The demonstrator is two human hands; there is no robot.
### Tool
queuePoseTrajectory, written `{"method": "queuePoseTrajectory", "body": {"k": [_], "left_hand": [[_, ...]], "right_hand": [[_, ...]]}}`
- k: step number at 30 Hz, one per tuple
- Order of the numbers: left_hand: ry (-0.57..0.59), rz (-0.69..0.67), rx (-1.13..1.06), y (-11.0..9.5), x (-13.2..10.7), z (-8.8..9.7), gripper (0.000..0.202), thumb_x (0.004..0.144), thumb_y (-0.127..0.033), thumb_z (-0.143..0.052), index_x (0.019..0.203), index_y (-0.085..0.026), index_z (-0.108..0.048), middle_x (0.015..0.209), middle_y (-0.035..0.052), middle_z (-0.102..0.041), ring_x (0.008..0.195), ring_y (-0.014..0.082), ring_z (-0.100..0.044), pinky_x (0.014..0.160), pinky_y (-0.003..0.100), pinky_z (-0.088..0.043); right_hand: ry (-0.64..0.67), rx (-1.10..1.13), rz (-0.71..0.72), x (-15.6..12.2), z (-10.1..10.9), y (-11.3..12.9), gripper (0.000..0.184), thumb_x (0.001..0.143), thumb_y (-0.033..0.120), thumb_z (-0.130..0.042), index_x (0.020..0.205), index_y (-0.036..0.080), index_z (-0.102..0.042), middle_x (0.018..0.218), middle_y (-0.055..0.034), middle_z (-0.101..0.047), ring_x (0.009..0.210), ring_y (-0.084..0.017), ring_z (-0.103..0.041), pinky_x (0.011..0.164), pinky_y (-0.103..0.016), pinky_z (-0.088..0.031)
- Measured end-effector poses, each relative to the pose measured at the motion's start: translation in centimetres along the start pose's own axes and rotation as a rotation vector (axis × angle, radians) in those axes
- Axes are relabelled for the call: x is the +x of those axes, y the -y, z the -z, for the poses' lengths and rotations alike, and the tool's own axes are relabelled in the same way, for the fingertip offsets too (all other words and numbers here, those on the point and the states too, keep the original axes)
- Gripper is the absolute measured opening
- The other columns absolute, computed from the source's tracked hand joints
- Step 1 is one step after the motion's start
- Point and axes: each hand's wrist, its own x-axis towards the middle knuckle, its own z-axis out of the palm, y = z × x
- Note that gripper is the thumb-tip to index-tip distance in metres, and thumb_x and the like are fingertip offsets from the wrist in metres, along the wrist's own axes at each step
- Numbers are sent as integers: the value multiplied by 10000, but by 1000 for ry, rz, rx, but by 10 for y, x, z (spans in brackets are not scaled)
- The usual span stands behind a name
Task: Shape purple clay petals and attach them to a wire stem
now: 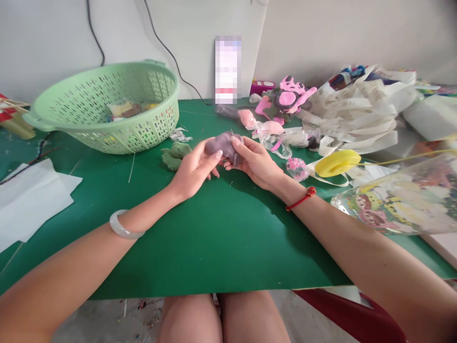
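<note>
A lump of grey-purple modelling clay is held between both hands above the green table. My left hand is closed on its left side, thumb lying along the front. From the other side my right hand pinches it, with the thumb on top and the fingers underneath. Part of the lump is hidden by the fingers. Just left of my left hand lies a lump of green clay on the table. Beyond my right hand are pink clay pieces in clear wrap and a pink and dark figure.
A green perforated basket with small items stands at the back left. White paper lies at the left. On the right are a yellow disc, a clear printed bag and a heap of white strips. A blurred-out phone-like screen leans at the back.
</note>
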Motion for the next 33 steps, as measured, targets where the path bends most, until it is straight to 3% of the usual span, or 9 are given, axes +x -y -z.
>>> {"method": "queuePoseTrajectory", "body": {"k": [5, 11, 14, 18, 24, 28, 33], "left_hand": [[79, -9, -11, 3, -1, -1, 570, 771, -528, -850, 1174, -219, -591, 787, 16, -709, 661, 209, -715, 590, 316, -583], [136, 0, 20, -2, -2, -1, 498, 881, -689, -656, 982, -203, -625, 729, 44, -716, 622, 199, -690, 575, 309, -549], [171, -26, 66, -3, -1, 1, 579, 918, -757, -528, 814, -198, -639, 697, 59, -710, 620, 189, -679, 597, 313, -549], [183, -31, 49, -1, 0, 2, 633, 933, -783, -457, 729, -215, -650, 647, 57, -697, 570, 192, -655, 565, 336, -546], [201, 68, -81, -1, 3, 4, 539, 927, -704, -578, 787, -184, -600, 636, 72, -715, 475, 157, -630, 440, 276, -457], [214, 99, -168, -1, 4, 5, 497, 911, -659, -643, 872, -168, -579, 671, 85, -745, 496, 170, -678, 453, 263, -473], [183, 120, -232, -1, 5, 6, 513, 882, -661, -684, 934, -159, -593, 699, 79, -762, 526, 181, -708, 492, 269, -520]], "right_hand": [[-30, -15, 39, -1, -3, -2, 539, 732, 682, -817, 837, 230, -543, 730, 55, -562, 662, -100, -581, 621, -236, -577], [-30, -171, 112, -4, -9, -5, 539, 773, 745, -733, 798, 254, -510, 680, 32, -575, 618, -139, -593, 574, -280, -551], [-40, -248, 145, -6, -11, -4, 527, 789, 751, -708, 799, 260, -517, 629, 36, -553, 560, -130, -543, 513, -273, -498], [-35, -270, 166, -7, -12, -3, 520, 788, 753, -701, 830, 258, -549, 626, 45, -550, 552, -119, -529, 510, -260, -493], [-18, -198, 126, -5, -9, 1, 553, 802, 765, -685, 757, 222, -591, 661, 24, -573, 627, -120, -565, 599, -259, -524], [-30, -156, 75, -6, -6, 3, 554, 825, 751, -679, 725, 211, -604, 665, 19, -563, 638, -123, -552, 599, -266, -501], [12, -141, 79, -7, -4, 7, 546, 746, 727, -775, 695, 203, -635, 671, 24, -575, 662, -120, -552, 627, -267, -502]]}}
